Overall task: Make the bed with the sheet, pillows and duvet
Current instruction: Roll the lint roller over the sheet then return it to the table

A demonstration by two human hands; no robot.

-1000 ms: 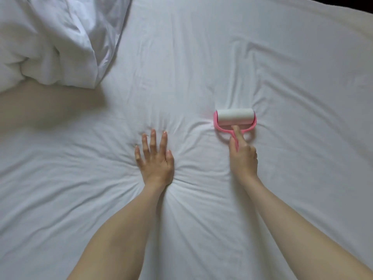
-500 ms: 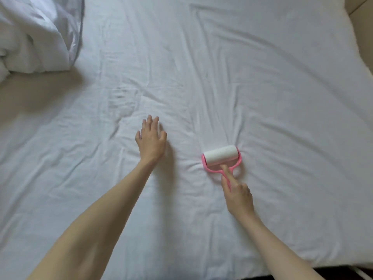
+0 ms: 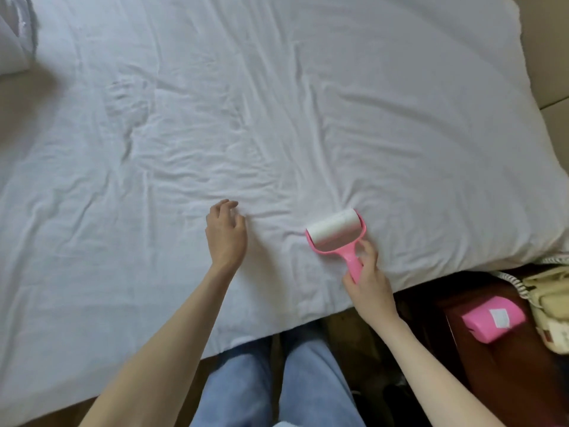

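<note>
1. Head view, the tool: the right hand grips the pink handle of a lint roller, fingers curled round the handle and thumb along its side. The white roll lies ahead of these fingers and a little toward the left hand, resting on the fitted sheet. The handle's long axis runs from the fingers forward and leftward; the roll's own axis lies across it.

2. Head view, the free hand: the left hand hovers over or lightly rests on the sheet, well to the left of the roll, fingers loosely curled and slightly apart, holding nothing. Whether its fingertips touch the cloth I cannot tell.

3. Head view, the sheet: it spreads outward from both hands, creased mostly ahead of the left fingers. Smoother cloth lies ahead of the roll.

4. Head view, the rest: bunched white bedding, probably the duvet, lies far ahead and left of the left fingers. A pink roller cover sits right of the right wrist, off the bed.

5. Judgement: the right hand is the nearer one for rolling; a forward stroke follows the handle's axis.
</note>
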